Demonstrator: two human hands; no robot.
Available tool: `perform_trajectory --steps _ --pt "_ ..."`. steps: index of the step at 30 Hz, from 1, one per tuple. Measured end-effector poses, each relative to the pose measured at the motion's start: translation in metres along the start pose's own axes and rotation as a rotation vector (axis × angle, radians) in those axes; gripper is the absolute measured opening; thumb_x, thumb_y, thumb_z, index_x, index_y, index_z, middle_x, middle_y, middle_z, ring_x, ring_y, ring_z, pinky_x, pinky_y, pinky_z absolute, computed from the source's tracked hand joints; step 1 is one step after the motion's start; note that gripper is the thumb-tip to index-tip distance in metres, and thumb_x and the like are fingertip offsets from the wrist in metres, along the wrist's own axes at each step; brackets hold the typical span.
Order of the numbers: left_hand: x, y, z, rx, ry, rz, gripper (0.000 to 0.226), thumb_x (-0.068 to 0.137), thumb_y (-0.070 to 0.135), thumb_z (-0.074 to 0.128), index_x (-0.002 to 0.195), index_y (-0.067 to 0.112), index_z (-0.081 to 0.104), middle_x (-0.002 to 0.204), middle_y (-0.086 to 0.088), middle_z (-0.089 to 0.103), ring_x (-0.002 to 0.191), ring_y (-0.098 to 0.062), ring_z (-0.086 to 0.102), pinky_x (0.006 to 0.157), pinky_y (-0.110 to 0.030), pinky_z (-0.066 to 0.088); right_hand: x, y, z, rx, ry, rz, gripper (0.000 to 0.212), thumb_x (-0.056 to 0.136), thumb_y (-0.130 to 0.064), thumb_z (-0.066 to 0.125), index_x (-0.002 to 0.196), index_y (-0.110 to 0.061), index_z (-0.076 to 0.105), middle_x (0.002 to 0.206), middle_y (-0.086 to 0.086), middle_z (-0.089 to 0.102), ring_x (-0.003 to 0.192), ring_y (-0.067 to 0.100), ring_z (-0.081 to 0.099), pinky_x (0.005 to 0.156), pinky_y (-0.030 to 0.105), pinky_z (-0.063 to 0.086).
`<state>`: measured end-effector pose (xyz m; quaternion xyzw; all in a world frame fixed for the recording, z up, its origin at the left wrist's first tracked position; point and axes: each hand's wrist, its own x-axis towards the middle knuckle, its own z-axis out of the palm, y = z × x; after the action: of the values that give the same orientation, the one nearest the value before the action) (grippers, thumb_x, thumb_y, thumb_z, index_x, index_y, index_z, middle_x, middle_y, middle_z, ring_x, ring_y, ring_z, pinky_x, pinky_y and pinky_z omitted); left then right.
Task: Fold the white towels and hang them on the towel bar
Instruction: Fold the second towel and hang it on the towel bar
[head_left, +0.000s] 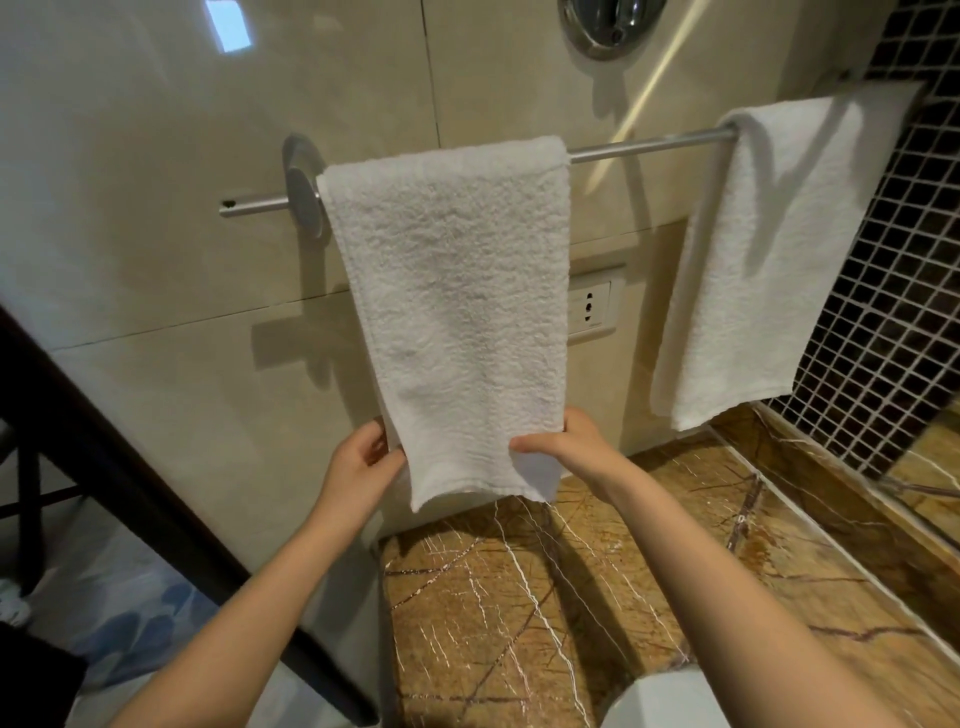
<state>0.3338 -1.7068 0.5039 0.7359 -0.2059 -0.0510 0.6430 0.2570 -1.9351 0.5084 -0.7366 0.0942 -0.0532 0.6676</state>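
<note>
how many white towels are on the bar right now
2. One towel hangs at the left end of the towel bar, both hands gripping its lower edge; the other towel hangs at the right end.

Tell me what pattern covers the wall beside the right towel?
Dark mosaic wall of small squares, pale grout; head view.

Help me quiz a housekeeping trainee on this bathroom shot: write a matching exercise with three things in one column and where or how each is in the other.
Things:
1. left towel
2. right towel
3. wall socket

States:
A. on the wall below the towel bar, between the two towels
B. hangs untouched at the bar's right end
C. gripped near its bottom edge by the left hand and right hand

Pairs: 1-C, 2-B, 3-A
</note>
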Motion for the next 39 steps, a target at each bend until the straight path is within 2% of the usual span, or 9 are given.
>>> perform_trajectory --steps 8,14,18,23,27,31,34,36,39 --pt "0.005 -0.012 0.004 0.130 0.000 -0.019 0.030 0.085 -0.006 0.060 0.094 0.022 0.065 0.091 0.011 0.067 0.088 -0.002 0.063 0.067 -0.010 0.050 0.005 -0.001 0.003 -0.006 -0.005 -0.010 0.033 0.080 -0.008 0.070 0.098 -0.032 0.059 0.098 -0.019 0.063 0.081 -0.012 0.060 0.060 0.002 0.043" --pt "-0.006 -0.014 -0.005 0.149 -0.138 0.008 0.037 0.094 -0.002 0.047 0.095 0.031 0.064 0.095 0.017 0.066 0.090 0.006 0.063 0.074 -0.009 0.048 0.007 -0.004 0.003 -0.046 -0.028 -0.007 0.025 0.081 -0.007 0.068 0.095 -0.027 0.061 0.102 -0.010 0.064 0.094 0.003 0.059 0.070 0.015 0.041" --pt "-0.008 -0.014 -0.009 0.161 -0.148 0.016 0.035 0.093 -0.003 0.049 0.096 0.028 0.064 0.098 0.014 0.067 0.092 0.002 0.064 0.076 -0.011 0.049 0.005 -0.005 0.003 -0.046 -0.050 0.002 0.024 0.081 -0.006 0.067 0.095 -0.024 0.062 0.101 -0.008 0.065 0.094 0.003 0.059 0.071 0.014 0.042" --pt "-0.011 -0.022 -0.007 0.186 -0.063 -0.003 0.033 0.087 -0.008 0.056 0.089 0.024 0.066 0.091 0.012 0.067 0.084 0.000 0.065 0.069 -0.010 0.050 0.004 -0.003 0.002 -0.040 -0.048 -0.007 0.025 0.081 -0.008 0.069 0.098 -0.025 0.062 0.103 -0.011 0.065 0.096 0.002 0.060 0.072 0.013 0.043" --pt "-0.016 -0.031 -0.001 0.150 -0.044 -0.036 0.027 0.085 -0.005 0.062 0.104 0.013 0.066 0.094 0.015 0.067 0.084 0.003 0.065 0.070 -0.009 0.050 0.002 0.000 0.000 -0.039 -0.059 -0.010 0.020 0.080 -0.010 0.072 0.094 -0.023 0.066 0.100 -0.011 0.068 0.089 -0.001 0.065 0.068 0.009 0.049" --pt "-0.017 -0.029 0.001 0.126 0.006 -0.037 0.033 0.084 -0.004 0.063 0.098 0.026 0.063 0.094 0.013 0.066 0.084 0.001 0.064 0.070 -0.009 0.050 -0.001 0.004 -0.002 -0.033 -0.055 -0.028 0.018 0.080 -0.007 0.073 0.093 -0.018 0.069 0.096 -0.008 0.071 0.084 0.001 0.069 0.069 0.013 0.053" --pt "-0.023 -0.024 0.000 -0.078 0.119 -0.066 0.018 0.088 0.008 0.056 0.094 0.025 0.055 0.085 0.005 0.066 0.081 -0.009 0.063 0.071 -0.020 0.048 -0.004 0.010 -0.002 -0.089 -0.018 -0.048 0.015 0.080 -0.011 0.073 0.092 -0.019 0.068 0.095 -0.010 0.071 0.085 0.002 0.068 0.070 0.014 0.053" --pt "-0.031 -0.019 0.000 -0.148 0.137 -0.021 0.004 0.082 0.024 0.054 0.084 0.021 0.051 0.074 0.006 0.059 0.072 -0.009 0.056 0.066 -0.019 0.045 -0.006 0.017 -0.001 -0.120 0.017 -0.061 0.011 0.081 -0.013 0.073 0.088 -0.020 0.068 0.093 -0.008 0.071 0.085 0.005 0.068 0.073 0.017 0.054" --pt "-0.039 -0.017 0.004 0.030 0.095 0.077 0.027 0.080 0.033 0.066 0.075 0.010 0.053 0.067 -0.001 0.054 0.067 -0.011 0.052 0.064 -0.020 0.044 -0.010 0.026 0.001 -0.120 0.037 -0.067 0.009 0.081 -0.015 0.073 0.084 -0.023 0.069 0.092 -0.008 0.072 0.081 0.003 0.068 0.070 0.015 0.052"
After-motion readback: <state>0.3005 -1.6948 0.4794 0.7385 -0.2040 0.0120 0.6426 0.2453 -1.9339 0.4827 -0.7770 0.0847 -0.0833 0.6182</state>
